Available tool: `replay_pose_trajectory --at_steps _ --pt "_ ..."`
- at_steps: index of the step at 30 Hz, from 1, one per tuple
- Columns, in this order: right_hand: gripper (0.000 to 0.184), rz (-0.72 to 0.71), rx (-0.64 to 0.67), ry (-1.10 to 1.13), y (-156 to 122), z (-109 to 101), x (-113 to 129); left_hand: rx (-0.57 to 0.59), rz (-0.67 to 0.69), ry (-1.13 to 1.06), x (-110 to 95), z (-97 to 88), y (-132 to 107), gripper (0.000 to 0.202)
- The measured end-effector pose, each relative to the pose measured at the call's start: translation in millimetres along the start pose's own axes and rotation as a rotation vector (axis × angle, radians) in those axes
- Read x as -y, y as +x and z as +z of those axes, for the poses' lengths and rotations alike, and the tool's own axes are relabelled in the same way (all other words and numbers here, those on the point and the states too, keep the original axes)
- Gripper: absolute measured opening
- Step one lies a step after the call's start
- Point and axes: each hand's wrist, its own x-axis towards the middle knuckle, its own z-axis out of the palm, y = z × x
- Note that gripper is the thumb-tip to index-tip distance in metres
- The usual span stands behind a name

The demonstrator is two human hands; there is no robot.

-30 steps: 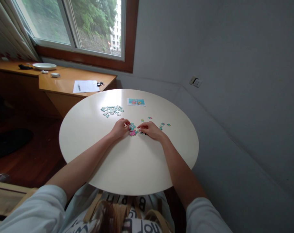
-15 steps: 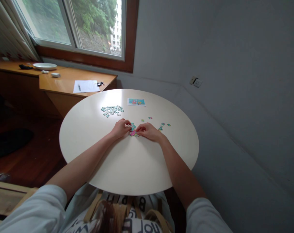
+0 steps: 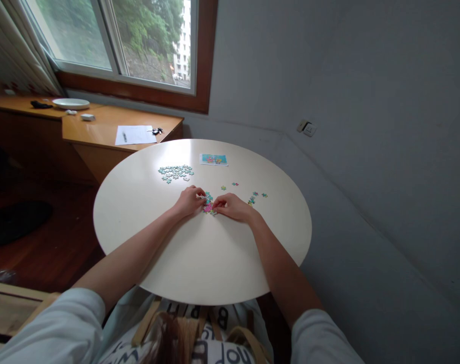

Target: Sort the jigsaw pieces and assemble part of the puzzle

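Observation:
A small cluster of joined jigsaw pieces (image 3: 208, 202), pink and teal, lies near the middle of the round cream table (image 3: 146, 217). My left hand (image 3: 188, 200) rests at the cluster's left side, fingers curled and pinching at its edge. My right hand (image 3: 233, 206) presses in from the right, fingertips pinched on the pieces. What each fingertip holds is too small to make out. A heap of teal pieces (image 3: 176, 173) lies further back on the left. A few loose pieces (image 3: 256, 196) sit to the right of my right hand. A printed reference picture (image 3: 214, 160) lies at the far side.
A wooden desk (image 3: 97, 132) under the window holds a sheet of paper (image 3: 134, 135), keys (image 3: 156, 131) and a white plate (image 3: 71, 103). A grey wall with a socket (image 3: 306, 128) runs along the right. A wooden chair back (image 3: 199, 331) is below my chest.
My right hand slid a little left, closing in on the pink and teal cluster. The left hand has hardly moved.

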Motion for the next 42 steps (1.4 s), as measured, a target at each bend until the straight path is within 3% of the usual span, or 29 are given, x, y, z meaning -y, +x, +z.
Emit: replay_pose_trajectory --at_steps 42 --pt "0.015 -0.011 0.014 -0.08 1.1 -1.2 0.2 -0.002 0.013 -0.011 -0.2 -1.7 -0.5 0.015"
